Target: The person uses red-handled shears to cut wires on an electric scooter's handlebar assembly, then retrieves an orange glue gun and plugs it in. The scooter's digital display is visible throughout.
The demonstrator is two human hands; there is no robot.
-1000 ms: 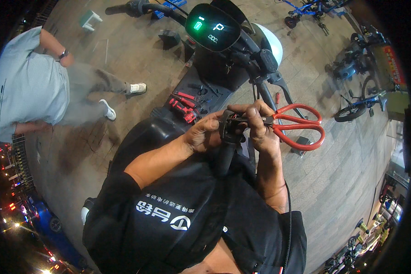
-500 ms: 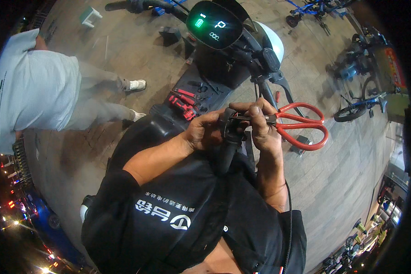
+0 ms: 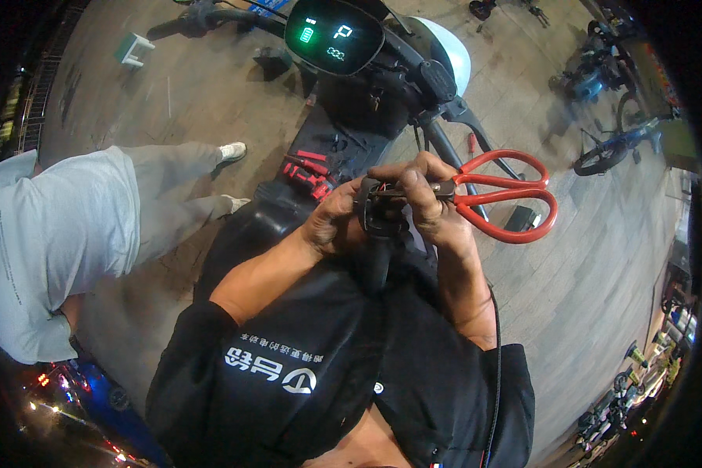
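Observation:
A pair of scissors with red looped handles (image 3: pixel 522 186) is pinched near its pivot by my right hand (image 3: pixel 438 209). Its blades point left, into an opened black plastic housing (image 3: pixel 380 221) that looks like a handlebar switch part. Thin wires, one reddish, show faintly at the opening. Around the left side of this housing my left hand (image 3: pixel 331 222) is closed, steadying it. A black grip-like tube (image 3: pixel 376 265) extends from the housing toward my chest. The blade tips are partly hidden by the housing and my fingers.
An electric scooter with a lit display (image 3: pixel 335 37) stands in front of me; red tools (image 3: pixel 310 175) lie on its footboard. At left stands a person in a light shirt (image 3: pixel 70 218). A small stool (image 3: pixel 135 50) is farther back. Parked bicycles (image 3: pixel 608 156) line the right.
Both hands, the scissors and the housing appear slightly farther left in view, as does the scooter. The scissors' blades stay at the housing. The person at left has shifted lower in view.

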